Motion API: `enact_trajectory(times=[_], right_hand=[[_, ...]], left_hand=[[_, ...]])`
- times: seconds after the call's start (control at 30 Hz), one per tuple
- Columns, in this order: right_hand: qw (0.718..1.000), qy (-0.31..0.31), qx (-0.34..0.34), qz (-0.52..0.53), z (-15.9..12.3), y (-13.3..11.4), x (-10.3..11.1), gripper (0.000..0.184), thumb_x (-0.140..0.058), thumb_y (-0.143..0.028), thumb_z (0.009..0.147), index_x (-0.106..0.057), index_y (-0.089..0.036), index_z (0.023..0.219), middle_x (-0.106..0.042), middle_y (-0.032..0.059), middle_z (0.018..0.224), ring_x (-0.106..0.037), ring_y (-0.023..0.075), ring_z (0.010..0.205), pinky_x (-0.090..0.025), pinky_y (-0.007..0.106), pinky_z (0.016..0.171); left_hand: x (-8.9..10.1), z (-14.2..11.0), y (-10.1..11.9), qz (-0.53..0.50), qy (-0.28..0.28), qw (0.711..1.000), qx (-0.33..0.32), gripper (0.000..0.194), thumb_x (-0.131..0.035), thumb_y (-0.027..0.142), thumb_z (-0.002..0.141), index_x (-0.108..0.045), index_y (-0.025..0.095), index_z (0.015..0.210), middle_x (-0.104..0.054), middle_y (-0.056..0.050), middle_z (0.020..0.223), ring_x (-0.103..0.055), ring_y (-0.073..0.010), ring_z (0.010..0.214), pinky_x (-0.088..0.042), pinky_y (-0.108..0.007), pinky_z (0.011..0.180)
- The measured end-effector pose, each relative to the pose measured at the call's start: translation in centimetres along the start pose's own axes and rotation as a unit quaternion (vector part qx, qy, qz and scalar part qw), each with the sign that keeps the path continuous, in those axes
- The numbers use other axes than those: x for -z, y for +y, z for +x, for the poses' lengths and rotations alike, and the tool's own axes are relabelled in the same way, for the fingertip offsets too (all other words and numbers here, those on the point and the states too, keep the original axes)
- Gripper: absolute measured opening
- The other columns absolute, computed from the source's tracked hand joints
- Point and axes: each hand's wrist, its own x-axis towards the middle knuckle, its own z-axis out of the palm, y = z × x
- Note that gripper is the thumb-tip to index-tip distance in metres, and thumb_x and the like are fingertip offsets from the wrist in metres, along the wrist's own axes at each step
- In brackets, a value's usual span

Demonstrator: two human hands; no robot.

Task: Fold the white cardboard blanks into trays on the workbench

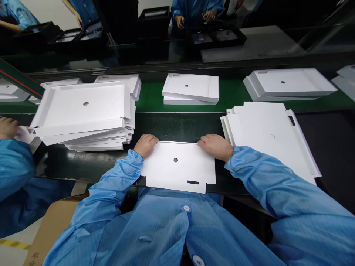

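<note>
A flat white cardboard blank [169, 173] with a round hole and a dark slot lies at the bench's front edge, before my body. My left hand [146, 145] grips its far left corner, fingers curled over the edge. At the far right corner my right hand [215, 146] is closed on the same blank in a like way. The far edge between them appears folded up in a narrow strip. Both thumbs are mostly hidden.
To the left rises a stack of white trays [80, 107]; to the right lies a pile of flat blanks [260, 129]. Paired white trays [191, 88] rest on the green belt [151, 94] behind. A co-worker's hand [8, 128] is at far left; other people work across the line.
</note>
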Motion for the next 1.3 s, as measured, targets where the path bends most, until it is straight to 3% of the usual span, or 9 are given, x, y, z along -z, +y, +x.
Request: enact_trajectory(times=[0.1, 0.2, 0.3, 0.43, 0.6, 0.8, 0.97, 1.17, 1.3], right_hand=[[0.999, -0.002, -0.036, -0.021, -0.7, 0.6, 0.5, 0.028, -0.041, -0.010, 0.095, -0.069, -0.011, 0.098, -0.067, 0.0151, 0.093, -0.061, 0.0243, 0.083, -0.036, 0.035, 0.071], [0.996, -0.008, -0.083, -0.039, -1.9, 1.3, 1.0, 0.029, -0.040, -0.009, 0.094, -0.068, -0.010, 0.098, -0.067, 0.0155, 0.091, -0.062, 0.0261, 0.084, -0.036, 0.035, 0.069], [0.993, -0.007, -0.111, -0.042, -3.4, 1.6, 1.2, 0.032, -0.039, -0.009, 0.094, -0.066, -0.007, 0.110, -0.067, 0.0157, 0.090, -0.064, 0.0265, 0.083, -0.038, 0.035, 0.068], [0.993, -0.014, -0.114, -0.018, -5.1, 0.2, 1.1, 0.035, -0.039, -0.014, 0.097, -0.064, -0.005, 0.120, -0.070, 0.0152, 0.089, -0.066, 0.0260, 0.082, -0.041, 0.034, 0.068], [0.983, -0.009, -0.170, 0.065, -6.3, -3.4, 0.9, 0.039, -0.038, -0.025, 0.100, -0.061, -0.012, 0.129, -0.075, 0.0111, 0.090, -0.069, 0.0236, 0.079, -0.044, 0.031, 0.066], [0.962, -0.003, -0.214, 0.167, -7.0, -6.7, 1.2, 0.051, -0.039, -0.026, 0.098, -0.045, -0.015, 0.148, -0.078, 0.0062, 0.092, -0.072, 0.0227, 0.076, -0.046, 0.030, 0.064], [0.973, -0.040, -0.134, 0.181, -7.0, -7.6, 2.0, 0.048, -0.044, -0.039, 0.100, -0.052, -0.020, 0.143, -0.077, 0.0059, 0.090, -0.071, 0.0232, 0.076, -0.046, 0.030, 0.065], [0.951, 0.124, -0.188, 0.213, -1.1, -1.3, 1.3, 0.060, -0.054, -0.036, 0.095, -0.043, -0.010, 0.148, -0.062, 0.0190, 0.131, -0.057, 0.0298, 0.121, -0.045, 0.040, 0.100], [0.891, 0.060, -0.198, 0.404, 4.9, 2.1, -0.9, 0.087, -0.068, -0.032, 0.084, -0.025, -0.010, 0.156, -0.057, 0.0181, 0.133, -0.060, 0.0245, 0.112, -0.050, 0.036, 0.094]], left_hand=[[0.6, 0.4, 0.5, -0.013, 0.018, 0.998, 0.056, 0.028, -0.048, 0.025, 0.098, -0.069, 0.017, 0.113, -0.067, -0.014, 0.107, -0.061, -0.0263, 0.104, -0.047, -0.044, 0.097], [1.4, -0.2, 0.6, -0.018, 0.028, 0.986, 0.161, 0.059, -0.055, 0.043, 0.095, -0.050, 0.008, 0.142, -0.062, -0.020, 0.125, -0.058, -0.0310, 0.116, -0.044, -0.044, 0.103], [1.9, -1.2, 0.2, -0.044, -0.031, 0.969, 0.240, 0.085, -0.059, 0.055, 0.090, -0.033, 0.004, 0.152, -0.062, -0.021, 0.126, -0.060, -0.0326, 0.113, -0.046, -0.044, 0.100], [1.6, -0.8, -0.5, -0.105, -0.109, 0.951, 0.269, 0.084, -0.057, 0.059, 0.088, -0.035, 0.010, 0.153, -0.067, -0.014, 0.116, -0.062, -0.0282, 0.105, -0.048, -0.038, 0.093], [0.9, 3.4, -0.7, -0.047, -0.080, 0.941, 0.324, 0.083, -0.059, 0.067, 0.081, -0.048, 0.015, 0.145, -0.051, -0.020, 0.138, -0.048, -0.0385, 0.128, -0.040, -0.047, 0.106], [0.6, 10.1, -0.5, -0.068, -0.122, 0.934, 0.329, 0.075, -0.076, 0.066, 0.067, -0.063, 0.019, 0.124, -0.052, -0.017, 0.135, -0.050, -0.0380, 0.125, -0.043, -0.046, 0.102], [0.7, 13.6, -0.6, -0.146, -0.135, 0.946, 0.255, 0.046, -0.086, 0.039, 0.063, -0.066, 0.023, 0.102, -0.067, -0.004, 0.104, -0.061, -0.0214, 0.093, -0.048, -0.030, 0.081], [2.5, 13.1, 0.2, -0.205, -0.141, 0.958, 0.141, 0.049, -0.083, 0.028, 0.065, -0.070, 0.022, 0.112, -0.070, 0.001, 0.106, -0.064, -0.0172, 0.094, -0.049, -0.024, 0.084], [3.9, 11.4, 0.0, -0.202, -0.204, 0.948, 0.140, 0.053, -0.079, 0.023, 0.068, -0.070, 0.024, 0.121, -0.072, 0.003, 0.105, -0.067, -0.0163, 0.092, -0.050, -0.022, 0.086]])
